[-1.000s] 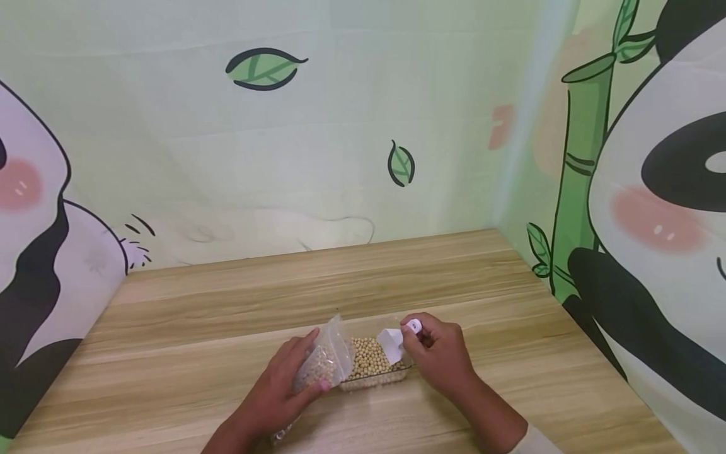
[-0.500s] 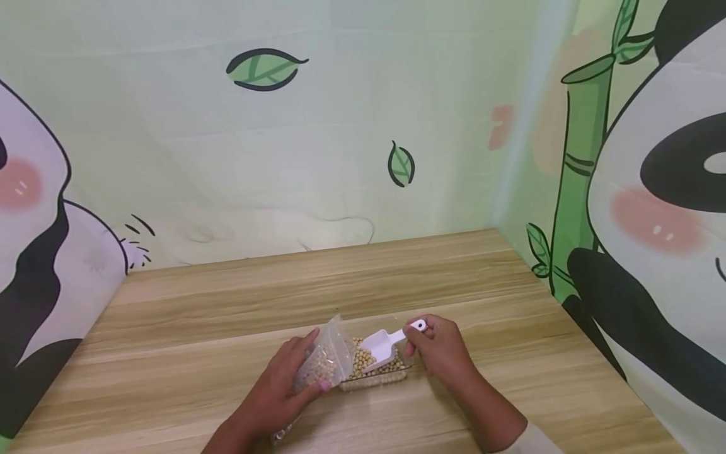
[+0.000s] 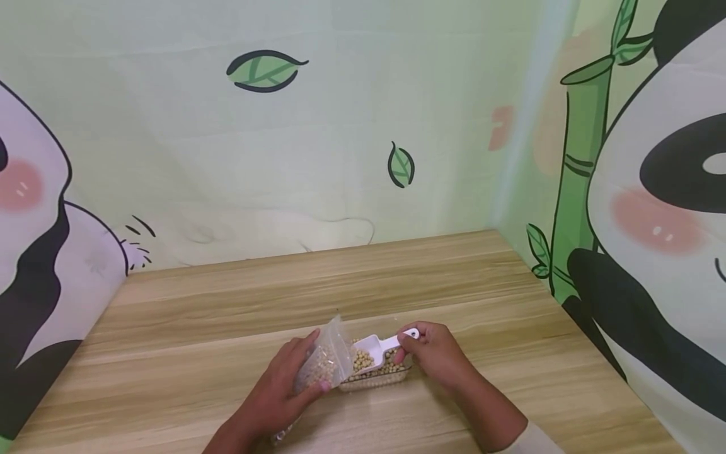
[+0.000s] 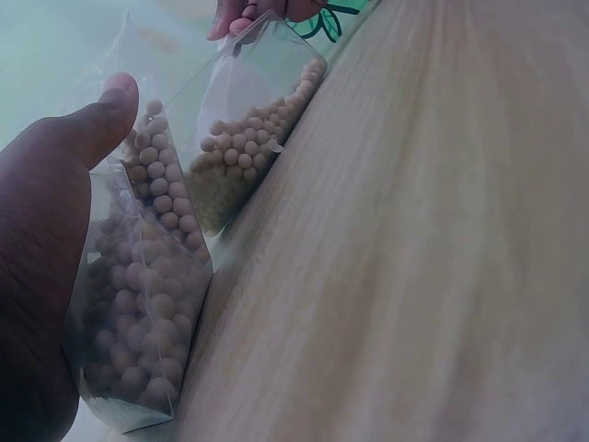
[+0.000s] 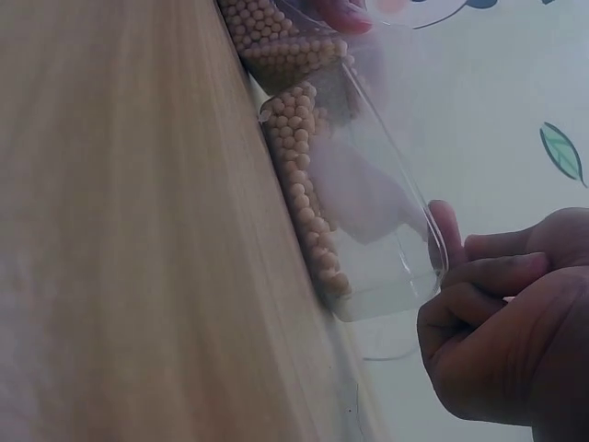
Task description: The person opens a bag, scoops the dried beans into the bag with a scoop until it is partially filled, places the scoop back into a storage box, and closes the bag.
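Observation:
My right hand point(image 3: 433, 353) pinches the handle of a small white scoop point(image 3: 371, 348). Some soybeans point(image 3: 363, 360) lie in the scoop, which is over a clear plastic box point(image 3: 374, 380) part filled with more of them. At the box's left, my left hand point(image 3: 278, 384) grips a clear zip bag point(image 3: 322, 364) of soybeans, its mouth tilted toward the box. In the left wrist view the bag point(image 4: 138, 313) rests low on the table, thumb across its side. Through the box wall in the right wrist view, the scoop point(image 5: 363, 193) looks blurred.
The wooden table point(image 3: 227, 315) runs back to a pale wall cloth point(image 3: 170, 126) printed with leaves. Panda prints point(image 3: 652, 252) cover the side panels. A thin clear edge of the box rises behind the beans.
The scoop has come up out of the soybeans with some in it and moved left toward the bag's mouth. My left hand and the bag stay in place.

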A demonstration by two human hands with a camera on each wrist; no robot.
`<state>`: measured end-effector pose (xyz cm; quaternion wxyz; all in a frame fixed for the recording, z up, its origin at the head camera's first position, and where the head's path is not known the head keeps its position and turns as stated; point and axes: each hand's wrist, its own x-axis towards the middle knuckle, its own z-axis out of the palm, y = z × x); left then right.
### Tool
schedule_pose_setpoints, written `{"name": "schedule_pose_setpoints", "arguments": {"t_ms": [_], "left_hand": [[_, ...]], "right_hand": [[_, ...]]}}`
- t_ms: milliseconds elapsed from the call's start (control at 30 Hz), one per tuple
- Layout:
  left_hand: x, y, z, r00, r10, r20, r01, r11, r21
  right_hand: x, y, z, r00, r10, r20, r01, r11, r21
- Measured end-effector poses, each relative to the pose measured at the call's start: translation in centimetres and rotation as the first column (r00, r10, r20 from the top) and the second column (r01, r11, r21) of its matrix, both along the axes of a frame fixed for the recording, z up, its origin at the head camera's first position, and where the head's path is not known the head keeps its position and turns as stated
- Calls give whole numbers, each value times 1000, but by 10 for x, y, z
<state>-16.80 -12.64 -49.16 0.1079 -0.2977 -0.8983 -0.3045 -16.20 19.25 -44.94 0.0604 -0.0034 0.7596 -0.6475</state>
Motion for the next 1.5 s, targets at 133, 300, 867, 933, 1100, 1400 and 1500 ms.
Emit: {"name": "schedule_pose_setpoints", "arguments": {"t_ms": [133,300,867,933,1100,1400,1500], "left_hand": [[0,0,1,1000,-6,7,6,1000,6],[0,0,0,999,-25,-33,25,1000,12],[1,0,-1,999,-24,-43,25,1000,16],[1,0,-1,998,-26,-51,27,999,18],[1,0,0,999,-22,-41,22,1000,19],[2,0,2,1000,8,10,-8,1000,7],[2,1,3,1000,8,18,-8,1000,8]], "right_hand": [[-1,1,0,998,-2,65,10,992,-123],[0,3,0,992,-44,118,68,976,-207],[-8,7,-1,951,-201,236,289,849,-442],[-8,8,0,950,-216,225,299,834,-464],[-6,10,4,959,-213,185,280,797,-535],[-1,7,7,996,-77,36,85,865,-495],[3,4,8,998,-4,-58,-21,909,-417]]}}
